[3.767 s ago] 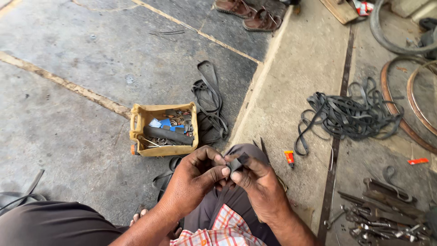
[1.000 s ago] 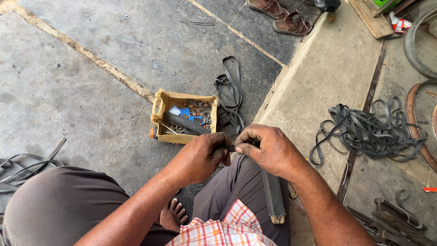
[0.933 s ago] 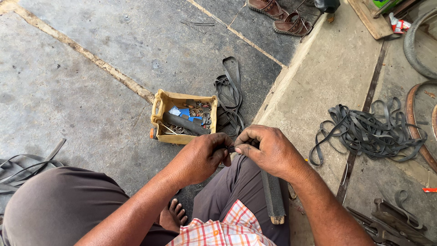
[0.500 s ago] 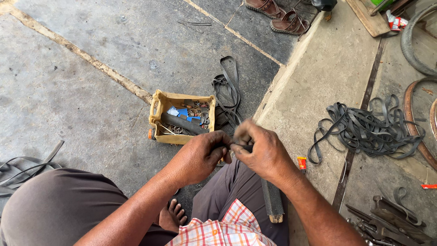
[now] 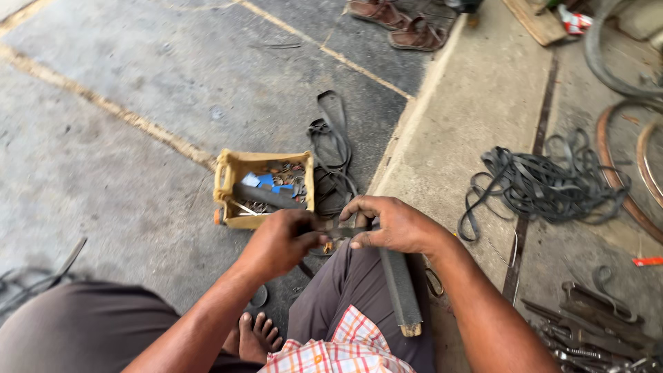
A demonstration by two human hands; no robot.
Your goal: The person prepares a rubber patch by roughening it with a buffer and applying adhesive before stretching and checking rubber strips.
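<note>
A small dark part [image 5: 336, 238], too hidden between the fingers to identify, is pinched over the lap of a seated person, just in front of a yellow plastic crate. The left hand [image 5: 280, 242] is curled tight, its thumb and forefinger clamped on the part's near end, while the right hand [image 5: 395, 224] grasps it from the other side with fingers bent down over it. Under the right wrist a long dark bar with a pale end [image 5: 399, 287] lies along the thigh, on grey trousers. The crate [image 5: 231, 181], on the concrete floor just beyond the hands, holds a dark tube, blue scraps and small metal bits. Beside it a loop of black rubber strips [image 5: 335, 148] trails across the ground. Further right, on the raised concrete step, sits a larger tangle of black rubber bands [image 5: 545, 183], and hand tools [image 5: 594, 335] lie in a heap at the lower right corner. A pair of brown sandals [image 5: 397, 21] rests near the top edge, and bare toes [image 5: 259, 331] show beneath the arms.
</note>
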